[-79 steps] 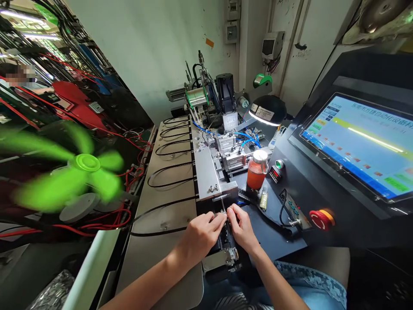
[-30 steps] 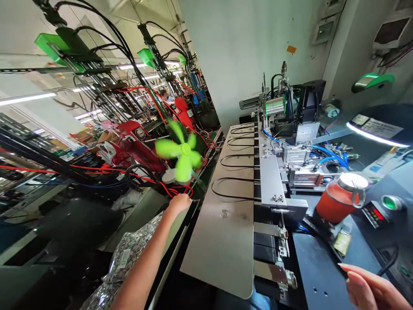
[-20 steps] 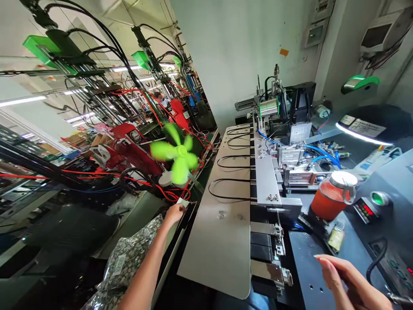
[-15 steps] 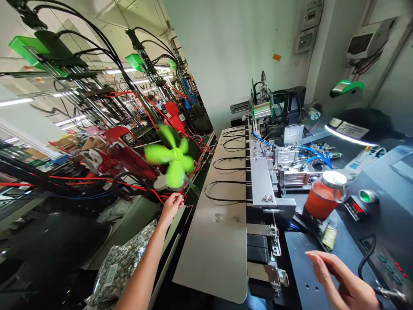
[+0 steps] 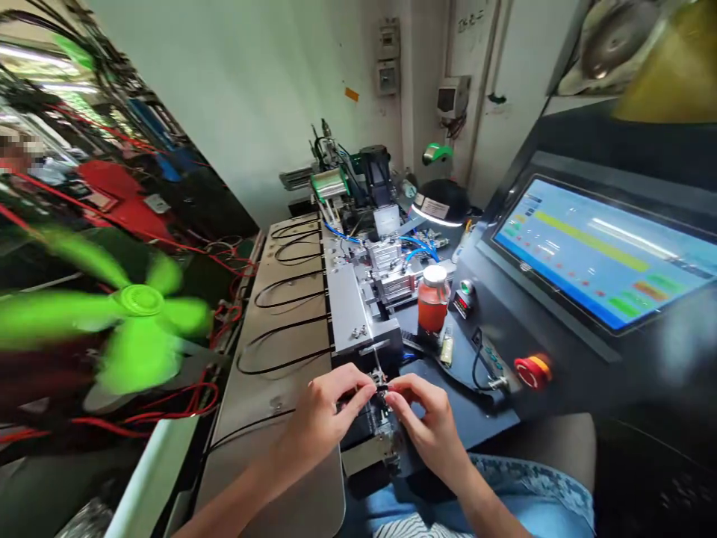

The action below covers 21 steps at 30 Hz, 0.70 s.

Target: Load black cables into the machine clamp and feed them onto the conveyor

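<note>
My left hand point(image 5: 330, 407) and my right hand point(image 5: 423, 411) meet over the near end of the machine's rail, fingertips almost touching. Both pinch a small black piece point(image 5: 382, 388) between them, which looks like a cable end. A black cable point(image 5: 246, 431) runs from the left across the metal plate point(image 5: 280, 467) toward my left hand. Just beneath the fingers are the small metal clamps point(image 5: 386, 446) of the machine. More black cable loops point(image 5: 285, 329) lie on the plate further back, their ends at the rail point(image 5: 350, 306).
A green fan point(image 5: 140, 300) spins at the left. An orange-red jar point(image 5: 433, 302) stands right of the rail, beside a small bottle point(image 5: 447, 347). At the right are a touchscreen point(image 5: 605, 254) and a red stop button point(image 5: 532, 371). A person point(image 5: 19, 153) shows at far left.
The view has turned right. My left hand has come from beside the fan to the rail, and my right hand has joined it there. Another cable now lies across the near plate.
</note>
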Available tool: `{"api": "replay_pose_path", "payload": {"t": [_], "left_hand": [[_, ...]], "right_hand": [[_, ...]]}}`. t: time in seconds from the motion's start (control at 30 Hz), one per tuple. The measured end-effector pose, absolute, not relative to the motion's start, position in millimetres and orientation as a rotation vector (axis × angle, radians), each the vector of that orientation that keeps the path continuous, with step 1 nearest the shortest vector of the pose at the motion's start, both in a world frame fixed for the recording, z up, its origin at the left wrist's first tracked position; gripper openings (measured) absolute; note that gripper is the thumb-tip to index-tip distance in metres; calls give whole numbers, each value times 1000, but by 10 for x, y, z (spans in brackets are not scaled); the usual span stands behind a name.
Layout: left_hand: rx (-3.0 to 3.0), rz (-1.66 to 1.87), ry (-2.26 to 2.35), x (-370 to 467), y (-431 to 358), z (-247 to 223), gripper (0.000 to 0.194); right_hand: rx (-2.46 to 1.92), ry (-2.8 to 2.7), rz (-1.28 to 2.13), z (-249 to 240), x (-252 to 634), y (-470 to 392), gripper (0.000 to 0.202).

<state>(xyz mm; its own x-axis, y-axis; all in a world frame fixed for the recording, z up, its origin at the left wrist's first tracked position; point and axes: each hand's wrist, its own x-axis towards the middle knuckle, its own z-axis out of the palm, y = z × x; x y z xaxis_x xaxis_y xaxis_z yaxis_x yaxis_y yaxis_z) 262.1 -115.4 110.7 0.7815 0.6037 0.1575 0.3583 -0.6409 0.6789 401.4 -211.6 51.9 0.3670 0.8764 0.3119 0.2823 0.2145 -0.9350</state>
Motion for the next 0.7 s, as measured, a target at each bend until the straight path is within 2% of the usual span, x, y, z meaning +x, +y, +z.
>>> {"api": "replay_pose_path", "payload": {"t": [0.13,0.3,0.37,0.53,0.7], "left_hand": [[2410,507,601,2598,-1096,914,23],[2454,119,256,2516,-1038,970,22],[2435,128,267,2525,-1043,986,22],[2192,470,573,2601,-1128,925,23],[2055,531,654,2646,-1201,883,29]], "right_hand": [[-1365,-1187,562,451,4058,-2138,20],[-1201,-1462,1154,535,4287,-2161,21],[-1193,-1427,1239,570,4319,-2145,22],[-1308,-1175,762,544,4134,-2124,24],[-1314,-1142,393,397,3898,-2105,23]]}}
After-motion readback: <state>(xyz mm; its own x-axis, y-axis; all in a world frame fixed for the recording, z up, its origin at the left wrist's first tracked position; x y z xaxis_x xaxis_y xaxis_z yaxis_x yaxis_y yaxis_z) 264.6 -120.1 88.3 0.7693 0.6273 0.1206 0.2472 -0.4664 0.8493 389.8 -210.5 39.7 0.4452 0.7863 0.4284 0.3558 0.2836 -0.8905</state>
